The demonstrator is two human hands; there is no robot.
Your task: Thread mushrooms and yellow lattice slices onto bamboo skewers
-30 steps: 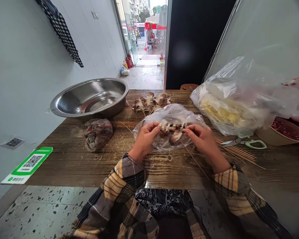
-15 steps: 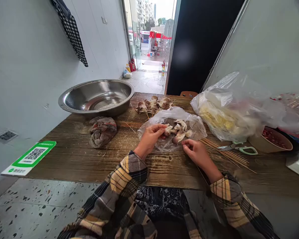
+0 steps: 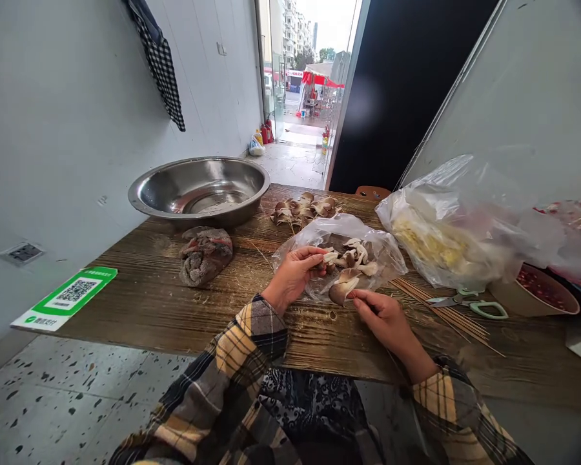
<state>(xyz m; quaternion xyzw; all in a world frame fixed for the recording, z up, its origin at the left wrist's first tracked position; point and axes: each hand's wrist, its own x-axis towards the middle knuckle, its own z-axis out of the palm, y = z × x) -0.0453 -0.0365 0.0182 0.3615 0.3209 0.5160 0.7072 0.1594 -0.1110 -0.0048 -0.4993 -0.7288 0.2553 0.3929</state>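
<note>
My left hand (image 3: 293, 276) is closed in a pinch on a mushroom piece (image 3: 330, 257) over a clear plastic bag (image 3: 382, 248) of mushrooms lying on the wooden table (image 3: 140, 303). My right hand (image 3: 382, 316) is closed on a thin bamboo skewer, its fingertips against a larger mushroom (image 3: 343, 290) at the bag's near edge. The skewer's shaft is mostly hidden under the hand. More mushrooms (image 3: 361, 255) lie loose in the bag between both hands.
A steel basin (image 3: 198, 190) stands at the far left, a crumpled cloth (image 3: 204, 254) before it. Skewered mushrooms (image 3: 303, 208) lie behind the bag. To the right are a big plastic bag (image 3: 445, 239), loose skewers (image 3: 445, 310), scissors (image 3: 469, 302) and a bowl of red stuff (image 3: 542, 290).
My right hand has drawn back toward me and lower, to the bag's near edge, now at a larger mushroom. My left hand stays pinched on mushrooms. The camera has tilted up slightly.
</note>
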